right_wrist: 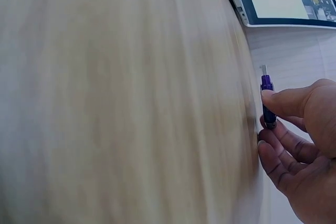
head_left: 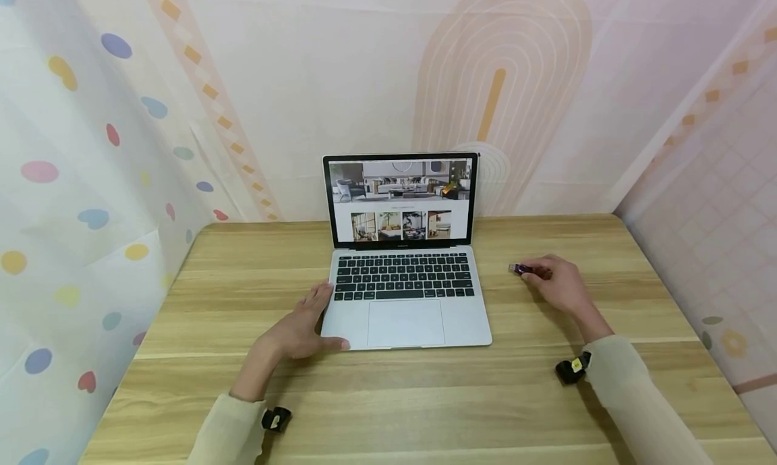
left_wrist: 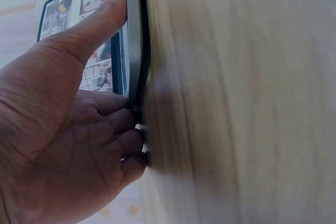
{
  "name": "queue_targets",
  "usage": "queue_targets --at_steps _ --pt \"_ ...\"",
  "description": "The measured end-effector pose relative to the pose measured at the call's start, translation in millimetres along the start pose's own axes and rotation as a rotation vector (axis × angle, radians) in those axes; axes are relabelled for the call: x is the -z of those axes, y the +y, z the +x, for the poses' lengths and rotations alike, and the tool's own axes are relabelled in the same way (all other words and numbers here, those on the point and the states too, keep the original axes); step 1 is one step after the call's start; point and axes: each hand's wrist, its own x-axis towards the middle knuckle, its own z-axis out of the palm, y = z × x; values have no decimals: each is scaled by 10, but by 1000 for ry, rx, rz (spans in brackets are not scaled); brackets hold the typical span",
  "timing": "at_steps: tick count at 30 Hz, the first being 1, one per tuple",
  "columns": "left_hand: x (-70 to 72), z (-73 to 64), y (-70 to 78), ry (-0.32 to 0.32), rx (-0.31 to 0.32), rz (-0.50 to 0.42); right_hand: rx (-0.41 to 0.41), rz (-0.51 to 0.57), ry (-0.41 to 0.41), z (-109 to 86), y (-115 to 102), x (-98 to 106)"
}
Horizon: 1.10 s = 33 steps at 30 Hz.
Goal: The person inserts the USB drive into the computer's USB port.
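USB stick in the right hand, left hand at the laptop's corner

The left hand (head_left: 297,330) reaches in from 7 o'clock and holds the laptop (head_left: 405,276) at its near-left corner, thumb over the front edge, fingers against the left side. The right hand (head_left: 558,286) comes from 5 o'clock, pinching a USB stick (head_left: 519,268) between thumb and fingers, its plug pointing to 9 o'clock.

The stick is at 3 o'clock from the laptop, apart from it, with a strip of desk (head_left: 394,404) between. The laptop stands open at the desk's centre, its screen (head_left: 402,202) lit with furniture pictures. Printed cloth (head_left: 340,80) hangs at 12 o'clock.

The desk is smooth, wood-grained and pale. The laptop is flat and silver with black keys (head_left: 405,276); the stick is small, dark and purple, with a metal plug. Both sleeves (head_left: 631,391) are cream.
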Motion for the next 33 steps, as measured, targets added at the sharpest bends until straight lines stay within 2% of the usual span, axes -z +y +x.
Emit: queue_targets --at_steps 19,33 --pt "3 0 3 4 -4 -11 24 55 -40 108 -146 -167" --pt "-1 -5 -2 9 -21 -9 23 30 -53 192 -255 -287"
